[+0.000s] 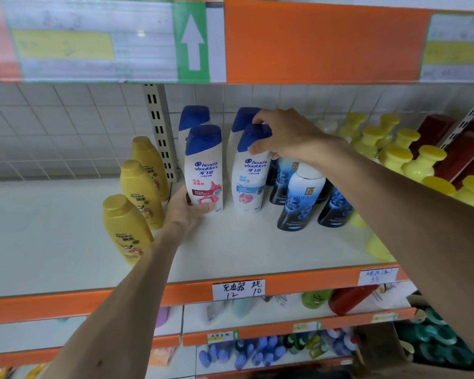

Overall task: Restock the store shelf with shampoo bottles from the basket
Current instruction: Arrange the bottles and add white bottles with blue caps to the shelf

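Our left hand (186, 207) reaches in lowest and nearest, fingers wrapped around the base of the pink-label shampoo bottle (204, 170) standing upright on the white shelf (230, 242). Our right hand (282, 135) grips the blue cap of the blue-label shampoo bottle (248, 181) just beside it. Three yellow bottles (126, 228) stand left of them, dark blue bottles (298, 198) right.

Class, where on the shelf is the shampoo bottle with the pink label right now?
The pink-label bottle stands mid-shelf in the head view, front of its row, held low by the left hand, between the yellow bottles and the blue-label bottle.
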